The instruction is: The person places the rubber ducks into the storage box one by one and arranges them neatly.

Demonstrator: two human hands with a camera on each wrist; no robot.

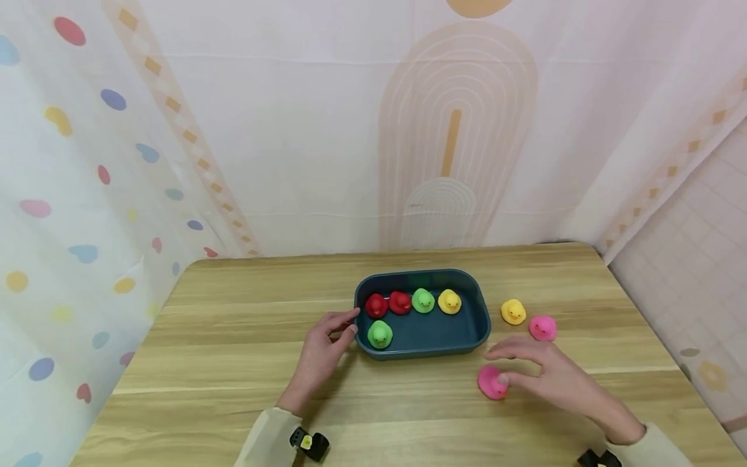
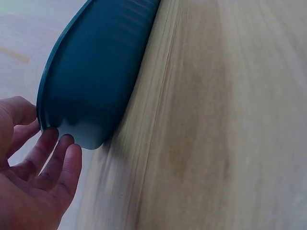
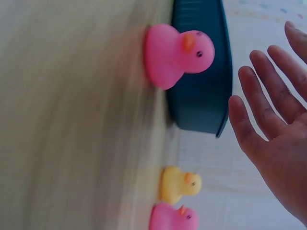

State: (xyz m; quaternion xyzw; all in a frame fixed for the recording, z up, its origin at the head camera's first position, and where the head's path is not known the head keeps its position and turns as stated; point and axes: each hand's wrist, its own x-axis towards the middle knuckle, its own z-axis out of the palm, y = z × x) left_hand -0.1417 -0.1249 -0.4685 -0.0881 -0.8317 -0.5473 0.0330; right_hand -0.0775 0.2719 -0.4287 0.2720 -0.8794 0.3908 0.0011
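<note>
My left hand (image 1: 323, 344) touches the left end of a dark teal basin (image 1: 420, 353); in the left wrist view its fairly straight fingertips (image 2: 72, 148) rest against the outside of the end wall. My right hand (image 1: 545, 376) hovers by a pink rubber duck (image 1: 489, 381) in front of the basin's right corner, thumb overlapping it in the head view. In the right wrist view the fingers are spread apart from that duck (image 3: 165, 57) and hold nothing. Inside the basin sit two red ducks (image 1: 376, 305), two green ducks (image 1: 380, 335) and a yellow duck (image 1: 449, 301).
Right of the basin, a yellow duck (image 1: 513, 312) and another pink duck (image 1: 543, 328) stand on the wood-grain table (image 1: 233, 363). A patterned curtain (image 1: 309, 130) hangs behind the table's back edge.
</note>
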